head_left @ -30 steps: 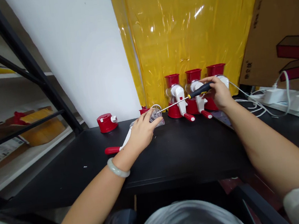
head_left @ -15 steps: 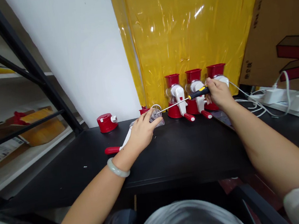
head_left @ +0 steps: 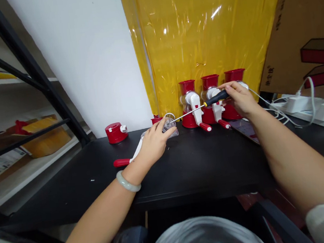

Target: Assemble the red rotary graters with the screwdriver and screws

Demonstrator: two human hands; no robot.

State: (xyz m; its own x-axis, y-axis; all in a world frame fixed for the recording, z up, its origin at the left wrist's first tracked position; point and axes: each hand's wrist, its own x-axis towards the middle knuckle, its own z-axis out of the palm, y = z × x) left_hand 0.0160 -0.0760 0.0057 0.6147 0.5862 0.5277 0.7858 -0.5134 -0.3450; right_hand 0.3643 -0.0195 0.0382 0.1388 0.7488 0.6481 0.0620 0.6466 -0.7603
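Observation:
My left hand is closed round a clear plastic grater body lying on its side on the black table. A white crank with a red handle sticks out to the left beneath that hand. In my right hand is a screwdriver with a black and yellow handle. Its long shaft slants down to the left, and the tip reaches the open end of the clear body. My fingers hide just where the tip rests. Behind the clear body, a red part shows partly.
Several red and white rotary graters stand along the back. A red base sits at the left. A tablet-like device, white chargers and cables lie to the right. A lined bin is below the table's front edge.
My right hand's fingers have loosened and shifted their hold on the screwdriver handle, with a finger now stretched along it. My left hand and the clear body stay put.

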